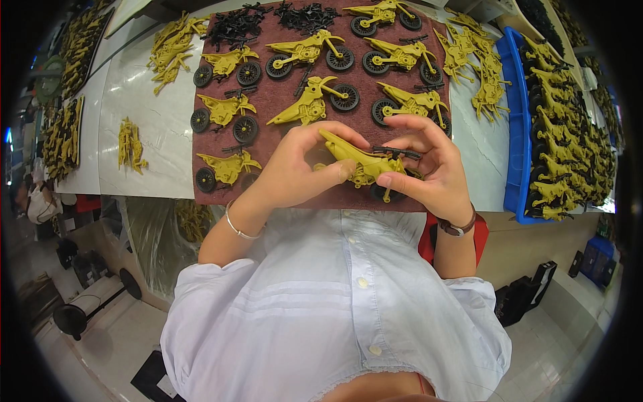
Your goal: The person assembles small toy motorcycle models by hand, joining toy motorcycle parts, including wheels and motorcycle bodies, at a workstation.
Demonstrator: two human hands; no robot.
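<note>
Near the cloth's front edge, a yellow toy motorcycle (pixel 368 165) is held between my two hands. My left hand (pixel 301 167) grips its pointed tail end, with the thumb along the near side. Around the front end, my right hand (pixel 432 164) has its fingers curled, the thumb pressed against the yellow body. A black handlebar (pixel 396 153) lies across the top of the front, beside the right fingers. Part of a dark wheel shows below, mostly hidden by the right hand.
Several toy motorcycles with black wheels (pixel 340 58) stand in rows on a dark red cloth (pixel 288 94). Piles of small black parts (pixel 234 27) lie at the back. Loose yellow bodies (pixel 175 47) flank the cloth. At right, a blue tray (pixel 514 134) holds several assembled motorcycles.
</note>
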